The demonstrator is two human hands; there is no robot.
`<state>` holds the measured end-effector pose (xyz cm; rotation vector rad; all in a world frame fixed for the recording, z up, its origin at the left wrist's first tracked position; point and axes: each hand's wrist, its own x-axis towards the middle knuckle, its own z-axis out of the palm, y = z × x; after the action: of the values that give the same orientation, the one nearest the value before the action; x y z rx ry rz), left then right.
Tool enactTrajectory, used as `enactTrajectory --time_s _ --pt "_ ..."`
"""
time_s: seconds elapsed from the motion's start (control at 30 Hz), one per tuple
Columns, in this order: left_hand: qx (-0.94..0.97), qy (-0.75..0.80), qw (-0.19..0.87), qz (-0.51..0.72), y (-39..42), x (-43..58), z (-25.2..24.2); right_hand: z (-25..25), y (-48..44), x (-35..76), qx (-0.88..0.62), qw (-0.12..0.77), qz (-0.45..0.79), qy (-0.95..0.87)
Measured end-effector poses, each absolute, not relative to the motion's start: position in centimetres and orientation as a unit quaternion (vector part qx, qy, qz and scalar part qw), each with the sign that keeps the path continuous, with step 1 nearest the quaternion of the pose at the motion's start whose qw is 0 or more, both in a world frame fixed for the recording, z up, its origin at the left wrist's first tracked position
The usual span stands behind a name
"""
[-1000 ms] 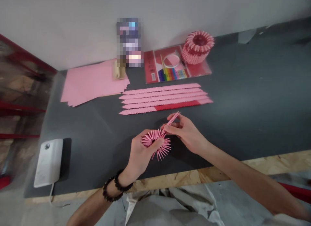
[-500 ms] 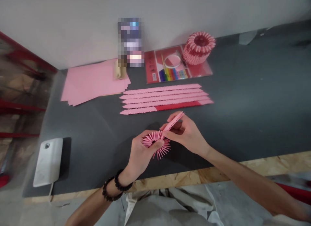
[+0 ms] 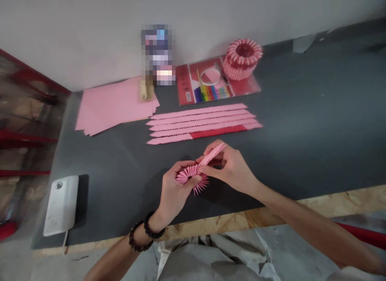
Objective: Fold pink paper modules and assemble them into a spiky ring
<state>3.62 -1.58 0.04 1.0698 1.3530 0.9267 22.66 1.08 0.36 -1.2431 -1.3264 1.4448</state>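
Between my hands is a pink folded-paper ring (image 3: 187,173) of spiky pieces, held above the table near its front edge. My left hand (image 3: 177,188) is closed round its left side, thumb pressed over the centre. My right hand (image 3: 233,168) pinches a short strip of stacked pink folded pieces (image 3: 213,153), whose lower end meets the ring's upper right. Just beyond lie several long rows of interlocked pink pieces (image 3: 199,116); the nearest has a red section (image 3: 218,132). Farther back stands a pink-and-red folded-paper vase (image 3: 243,59).
Pink paper sheets (image 3: 111,104) lie at the back left, with a small tan object (image 3: 146,91) on their corner. A blurred-out object (image 3: 159,55) leans on the wall. The vase rests on a red kit packet (image 3: 183,85). A white corded device (image 3: 62,204) sits front left.
The view has shifted slightly. Both hands keep their hold on the ring and strip, and the ring looks a little more tilted.
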Motion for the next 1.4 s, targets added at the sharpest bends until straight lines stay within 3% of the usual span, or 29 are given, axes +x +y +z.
enactTrajectory --time_s 0.2,0.4,0.67,0.9,1.17,1.3,1.4 --pt "0.483 0.556 0.563 0.374 -1.6 3.6 0.5 0.7 1.3 23.1 -0.471 0.403 0.532 -0.576" --pt "0.507 0.575 0.535 0.355 -1.7 3.4 1.1 0.5 1.2 22.9 -0.479 0.407 0.585 -0.512" --pt "0.518 0.592 0.509 0.349 -1.7 3.5 1.2 1.2 2.3 24.0 -0.435 0.516 0.572 -0.466" --pt "0.518 0.583 0.519 0.35 -1.6 3.5 1.1 0.7 1.3 23.1 -0.496 0.382 0.532 -0.569" --pt "0.522 0.564 0.548 0.33 -1.4 3.1 1.0 0.6 1.6 22.7 -0.518 0.415 0.548 -0.509" --pt "0.463 0.559 0.586 0.362 -1.5 3.0 -0.1 1.1 2.8 24.6 -0.566 0.443 0.467 -0.516" --pt "0.416 0.517 0.637 0.392 -1.4 3.2 -0.7 1.1 3.7 26.0 -0.602 0.329 0.413 -0.599"
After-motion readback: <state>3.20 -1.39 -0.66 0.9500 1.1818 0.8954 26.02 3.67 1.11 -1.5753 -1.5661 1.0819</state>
